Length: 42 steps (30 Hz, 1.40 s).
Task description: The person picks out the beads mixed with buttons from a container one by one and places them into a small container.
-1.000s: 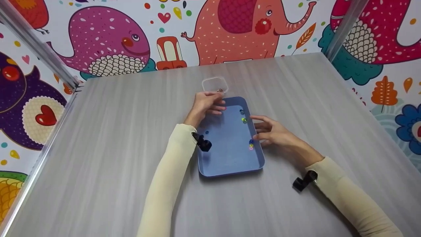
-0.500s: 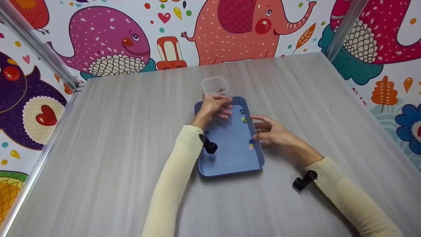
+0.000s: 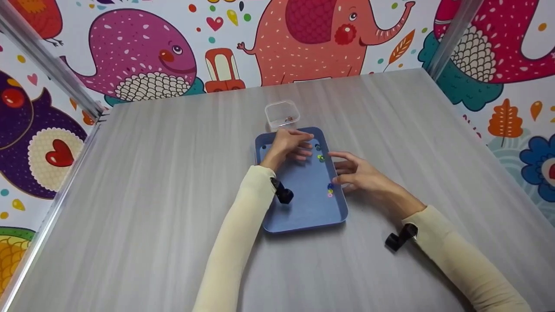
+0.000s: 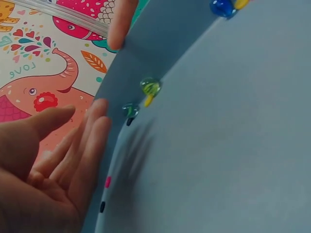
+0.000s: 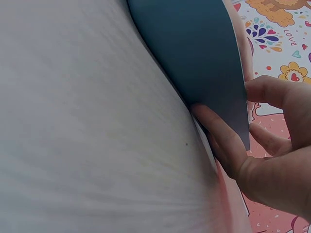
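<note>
My left hand (image 3: 288, 145) hovers over the far part of a blue tray (image 3: 303, 212), palm inward. Its fingers are extended and the thumb stands apart; nothing shows between them in the left wrist view. Along the tray's right wall lie a yellow-green marble (image 4: 151, 86) beside a yellow bead (image 4: 148, 101), and a darker green marble (image 4: 130, 109) beside a black bead (image 4: 129, 122). A pink bead (image 4: 108, 182) lies by the far wall. Nearer lies a blue marble (image 3: 330, 186) with yellow and pink beads. My right hand (image 3: 364, 175) touches the tray's right wall from outside, fingers loosely bent.
Just beyond the tray stands a clear plastic box (image 3: 282, 104) with a few small brownish pieces (image 3: 289, 119) inside. A dark bead (image 3: 264, 147) lies in the tray's far left corner. The grey table (image 3: 151, 195) meets cartoon-printed walls at the back and sides.
My left hand has moved from beside the clear box to the right and slightly nearer, over the tray. The right hand and the tray have stayed in place.
</note>
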{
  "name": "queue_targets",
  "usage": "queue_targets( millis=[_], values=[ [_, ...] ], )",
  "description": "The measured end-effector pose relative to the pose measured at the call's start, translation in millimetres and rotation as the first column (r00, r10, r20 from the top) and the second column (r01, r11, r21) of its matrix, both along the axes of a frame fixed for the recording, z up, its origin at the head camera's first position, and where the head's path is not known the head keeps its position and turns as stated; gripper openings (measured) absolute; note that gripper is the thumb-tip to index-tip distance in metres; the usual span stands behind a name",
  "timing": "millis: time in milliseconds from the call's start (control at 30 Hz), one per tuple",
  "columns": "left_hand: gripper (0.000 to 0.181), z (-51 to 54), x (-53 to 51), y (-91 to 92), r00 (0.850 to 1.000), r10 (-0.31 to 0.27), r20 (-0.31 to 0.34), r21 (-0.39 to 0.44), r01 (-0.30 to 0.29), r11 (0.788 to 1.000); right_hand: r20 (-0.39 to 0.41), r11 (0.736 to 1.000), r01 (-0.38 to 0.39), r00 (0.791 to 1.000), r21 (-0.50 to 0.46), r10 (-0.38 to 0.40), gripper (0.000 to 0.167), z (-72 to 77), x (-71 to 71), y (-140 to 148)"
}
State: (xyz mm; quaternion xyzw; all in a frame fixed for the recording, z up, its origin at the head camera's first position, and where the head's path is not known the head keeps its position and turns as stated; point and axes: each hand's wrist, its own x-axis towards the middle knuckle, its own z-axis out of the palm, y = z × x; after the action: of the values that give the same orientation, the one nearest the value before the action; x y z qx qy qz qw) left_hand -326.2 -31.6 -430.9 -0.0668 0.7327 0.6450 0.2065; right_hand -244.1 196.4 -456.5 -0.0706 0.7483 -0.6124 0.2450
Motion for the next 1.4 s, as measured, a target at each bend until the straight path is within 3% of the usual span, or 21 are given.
queue_targets(
  millis=[367, 1100, 1400],
  values=[
    [0.026, -5.1, -1.4, 7.3, 0.997, -0.018, 0.069, -0.039, 0.021, 0.999, 0.006, 1.0, -0.011, 1.0, -0.025, 0.011, 0.079, -1.2, -0.5, -0.2],
    [0.027, -14.8, -4.8, 9.1, 0.986, -0.16, 0.041, 0.003, 0.16, 0.987, 0.002, 1.0, 0.006, 1.0, 0.006, -0.006, 0.076, -0.1, 0.1, 0.7],
    [0.024, -18.7, -6.8, 10.6, 0.986, -0.162, 0.039, -0.011, 0.163, 0.987, -0.001, 1.0, 0.007, 1.0, -0.004, -0.007, 0.077, -1.5, 0.6, 0.8]
  ],
)
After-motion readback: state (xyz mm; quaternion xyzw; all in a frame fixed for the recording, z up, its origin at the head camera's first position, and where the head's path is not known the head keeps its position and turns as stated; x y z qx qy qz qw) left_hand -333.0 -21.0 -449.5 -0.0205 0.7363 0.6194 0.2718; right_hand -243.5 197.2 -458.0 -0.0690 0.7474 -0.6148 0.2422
